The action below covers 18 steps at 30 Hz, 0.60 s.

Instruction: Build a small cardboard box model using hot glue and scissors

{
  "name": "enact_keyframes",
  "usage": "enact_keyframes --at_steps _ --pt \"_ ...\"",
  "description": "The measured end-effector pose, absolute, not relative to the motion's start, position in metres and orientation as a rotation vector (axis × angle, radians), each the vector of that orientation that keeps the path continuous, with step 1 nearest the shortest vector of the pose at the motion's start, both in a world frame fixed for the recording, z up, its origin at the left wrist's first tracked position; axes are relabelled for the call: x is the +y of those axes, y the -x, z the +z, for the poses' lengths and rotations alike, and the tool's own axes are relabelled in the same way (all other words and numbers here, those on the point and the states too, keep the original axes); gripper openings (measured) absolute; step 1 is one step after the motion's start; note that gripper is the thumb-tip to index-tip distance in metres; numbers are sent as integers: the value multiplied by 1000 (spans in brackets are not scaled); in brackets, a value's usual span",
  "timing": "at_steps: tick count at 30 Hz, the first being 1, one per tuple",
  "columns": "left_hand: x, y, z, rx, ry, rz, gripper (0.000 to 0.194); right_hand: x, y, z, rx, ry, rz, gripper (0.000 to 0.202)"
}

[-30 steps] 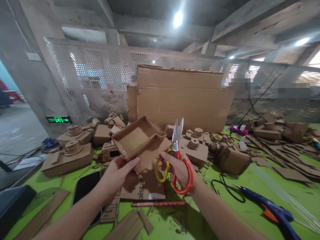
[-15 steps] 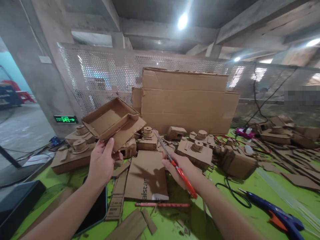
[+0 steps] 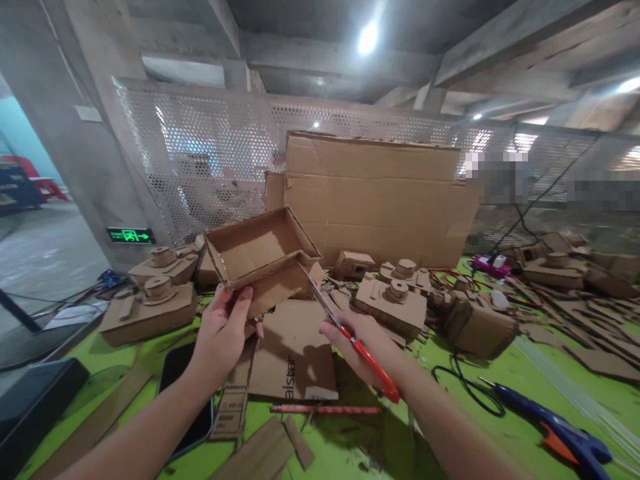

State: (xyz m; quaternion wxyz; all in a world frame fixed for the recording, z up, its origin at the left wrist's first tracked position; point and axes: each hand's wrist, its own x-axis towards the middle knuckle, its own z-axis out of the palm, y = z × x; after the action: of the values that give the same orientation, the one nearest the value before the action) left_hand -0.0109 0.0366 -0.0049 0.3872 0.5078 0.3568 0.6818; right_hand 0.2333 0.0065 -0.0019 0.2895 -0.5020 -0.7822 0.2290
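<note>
An open, shallow cardboard box [image 3: 265,241] is held up and tilted by my left hand [image 3: 227,327], thumb on its near wall. A loose flap hangs from the box's near side. My right hand [image 3: 360,340] is closed round red-handled scissors [image 3: 367,357]. The scissor blades point up and left, their tips close to the right end of the flap; whether they touch it I cannot tell. Below both hands lies a flat cardboard sheet [image 3: 295,360] with printed letters.
Several cardboard camera shapes [image 3: 393,303] stand across the green table [image 3: 425,413]. A blue glue gun [image 3: 555,420] lies at right, a red pencil [image 3: 325,410] in front, a black phone [image 3: 183,400] under my left forearm. A large cardboard panel [image 3: 375,213] stands behind.
My left hand has brought the cardboard box to the right and slightly down, nearer the scissors. The scissors have barely moved.
</note>
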Motion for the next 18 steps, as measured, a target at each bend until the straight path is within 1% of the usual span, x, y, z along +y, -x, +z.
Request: enact_keyframes --at_steps 5,11,18 --pt "34 10 -3 921 -1257 1723 32 7 -231 -3 -2061 1361 589 42" --pt "33 9 -4 903 -1137 1643 46 7 -232 -5 -2085 1329 601 39" --pt "33 8 -5 865 -1067 1672 44 5 -235 -3 -2130 1302 580 37"
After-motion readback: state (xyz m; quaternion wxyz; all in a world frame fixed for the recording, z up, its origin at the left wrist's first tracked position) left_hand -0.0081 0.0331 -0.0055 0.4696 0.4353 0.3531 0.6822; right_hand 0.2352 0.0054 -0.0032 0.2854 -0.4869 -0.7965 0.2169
